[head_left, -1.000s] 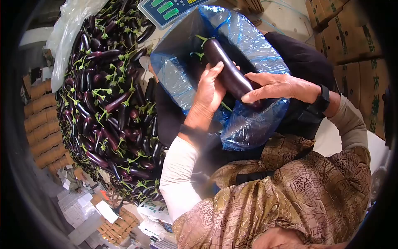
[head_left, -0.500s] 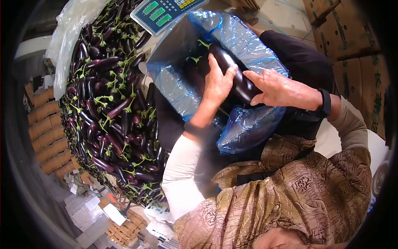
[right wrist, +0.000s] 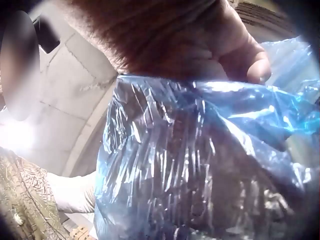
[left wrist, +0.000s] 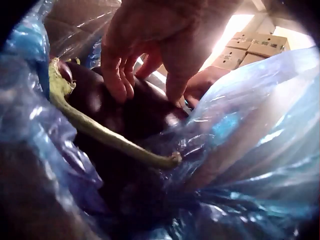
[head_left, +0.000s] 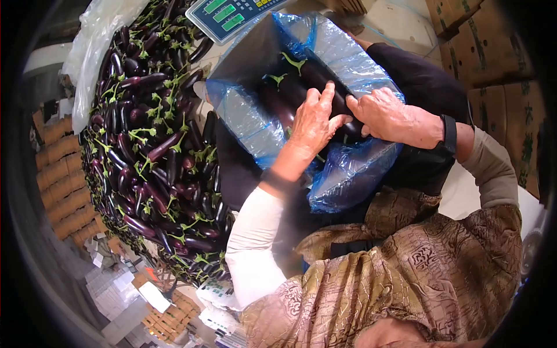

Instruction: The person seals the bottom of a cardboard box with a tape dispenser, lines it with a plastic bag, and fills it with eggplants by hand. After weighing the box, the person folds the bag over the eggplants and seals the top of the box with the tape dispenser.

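A large dark purple eggplant with a green stem lies among other eggplants in a container lined with blue plastic film. My left hand rests on the eggplants from above, its index finger stretched out and its thumb pointing right. In the left wrist view its fingertips touch the glossy skin, and a long stem crosses in front. At the eggplant's near right side, my right hand has its index finger bent; its fingertips are partly hidden. The right wrist view shows it behind the film.
A big heap of eggplants spreads on the left, with a clear plastic sheet along its edge. A digital scale stands beyond the container. Cardboard boxes are stacked at the right.
The large eggplant has gone down into the lined container, from being held in both hands above it. My left hand has turned palm down over it; the right hand's fingers have bent.
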Available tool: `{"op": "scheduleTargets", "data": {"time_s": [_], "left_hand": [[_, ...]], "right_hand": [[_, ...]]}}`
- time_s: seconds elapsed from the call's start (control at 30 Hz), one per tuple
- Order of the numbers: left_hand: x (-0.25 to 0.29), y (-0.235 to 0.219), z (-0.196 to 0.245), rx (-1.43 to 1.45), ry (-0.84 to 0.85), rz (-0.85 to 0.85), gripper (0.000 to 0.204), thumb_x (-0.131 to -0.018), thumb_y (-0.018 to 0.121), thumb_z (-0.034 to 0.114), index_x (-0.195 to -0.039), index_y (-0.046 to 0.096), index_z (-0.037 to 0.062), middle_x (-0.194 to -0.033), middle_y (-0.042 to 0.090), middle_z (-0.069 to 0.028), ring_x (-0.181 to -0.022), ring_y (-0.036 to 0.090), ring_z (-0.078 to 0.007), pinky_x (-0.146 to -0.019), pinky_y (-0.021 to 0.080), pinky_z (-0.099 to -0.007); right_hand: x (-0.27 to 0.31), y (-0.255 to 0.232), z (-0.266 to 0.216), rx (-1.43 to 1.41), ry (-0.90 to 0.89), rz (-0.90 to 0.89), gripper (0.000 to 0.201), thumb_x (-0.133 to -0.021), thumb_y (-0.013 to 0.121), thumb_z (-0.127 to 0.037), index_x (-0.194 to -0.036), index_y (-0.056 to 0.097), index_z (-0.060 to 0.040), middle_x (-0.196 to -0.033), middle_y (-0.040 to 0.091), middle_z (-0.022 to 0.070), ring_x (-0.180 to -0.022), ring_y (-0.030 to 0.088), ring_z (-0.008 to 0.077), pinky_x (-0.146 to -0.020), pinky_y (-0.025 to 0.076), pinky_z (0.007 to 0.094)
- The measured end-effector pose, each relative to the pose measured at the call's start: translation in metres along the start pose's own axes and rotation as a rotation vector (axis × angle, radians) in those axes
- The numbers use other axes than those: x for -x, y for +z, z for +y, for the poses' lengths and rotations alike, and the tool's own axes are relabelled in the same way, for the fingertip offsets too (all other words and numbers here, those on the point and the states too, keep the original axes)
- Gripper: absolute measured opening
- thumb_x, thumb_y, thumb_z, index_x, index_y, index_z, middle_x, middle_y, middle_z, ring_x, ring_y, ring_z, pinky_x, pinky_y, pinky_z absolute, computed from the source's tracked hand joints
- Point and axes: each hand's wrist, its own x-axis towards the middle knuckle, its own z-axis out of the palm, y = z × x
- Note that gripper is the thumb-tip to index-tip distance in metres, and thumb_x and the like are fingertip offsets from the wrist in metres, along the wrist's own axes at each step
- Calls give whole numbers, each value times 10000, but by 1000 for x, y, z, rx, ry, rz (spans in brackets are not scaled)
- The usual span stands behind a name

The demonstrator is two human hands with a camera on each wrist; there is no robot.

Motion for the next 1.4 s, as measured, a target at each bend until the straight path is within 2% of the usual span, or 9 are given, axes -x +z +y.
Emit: {"op": "scheduleTargets", "data": {"time_s": [0.37, 0.5, 0.6, 0.9, 1.03, 1.1, 1.17, 1.23, 1.4], "left_hand": [[10, 7, -10, 130, -30, -13, 921, -656, 841, 367, -1433, 414, 117, -1021, 534, -189, -960, 586, -407, -825, 498, -469], [19, -8, 10, -334, 202, -11, 768, -655, 796, 182, -1367, 509, 166, -1004, 493, -116, -993, 526, -304, -839, 447, -404], [18, 6, -3, -574, 428, 154, 593, -703, 695, 154, -1278, 551, 169, -1047, 501, -99, -1031, 511, -273, -844, 430, -395], [-1, 6, 7, -588, 760, 170, 281, -796, 601, 201, -1054, 568, 97, -1066, 569, -85, -1088, 551, -270, -840, 460, -433], [8, -2, 1, -535, 797, 220, 256, -802, 620, 216, -1039, 601, 119, -1100, 571, -79, -1114, 552, -275, -867, 463, -452], [8, -4, 0, -513, 813, 208, 253, -803, 626, 219, -1040, 611, 132, -1128, 573, -79, -1120, 554, -277, -876, 464, -456], [3, -1, 2, -521, 817, 111, 250, -804, 625, 208, -1049, 616, 158, -1185, 571, -76, -1128, 562, -276, -883, 468, -454], [1, -5, 3, -509, 804, 110, 270, -810, 620, 197, -1078, 608, 168, -1208, 570, -72, -1143, 566, -284, -891, 470, -450], [4, -28, 3, -423, 762, 249, 415, -742, 679, 149, -1141, 567, 138, -1246, 584, -85, -1201, 557, -299, -916, 465, -452]], "right_hand": [[2, -2, -4, 25, -91, 17, 687, -732, 785, -216, -1205, 388, 86, -734, 657, 212, -757, 685, 396, -638, 523, 445], [-1, -9, 14, -178, 38, -28, 439, -794, 726, -197, -1132, 548, 20, -748, 650, 219, -793, 677, 380, -671, 529, 415], [7, -17, 24, -542, 68, 353, 106, -858, 635, -73, -946, 652, -16, -653, 605, 156, -593, 619, 246, -575, 483, 345], [15, -29, 24, -693, 18, 286, 124, -902, 581, -66, -1004, 626, -11, -630, 585, 95, -533, 556, 147, -534, 462, 280], [15, -19, 28, -702, 103, 391, 164, -847, 594, -40, -1002, 623, 5, -685, 634, 158, -614, 647, 260, -599, 513, 343], [10, -14, 19, -590, -175, 486, 153, -864, 575, -35, -1005, 616, 8, -719, 636, 172, -696, 662, 321, -641, 522, 365], [18, -13, 6, -557, 5, 268, 167, -894, 561, -48, -1051, 535, 2, -805, 645, 188, -823, 642, 387, -704, 493, 455], [35, -12, -8, -423, -34, 434, 252, -894, 599, -51, -1123, 503, -7, -813, 644, 160, -763, 649, 333, -683, 500, 394], [59, -29, 6, -735, -78, -7, 93, -930, 586, -81, -976, 616, -6, -899, 688, 121, -857, 681, 298, -760, 511, 369]]}}
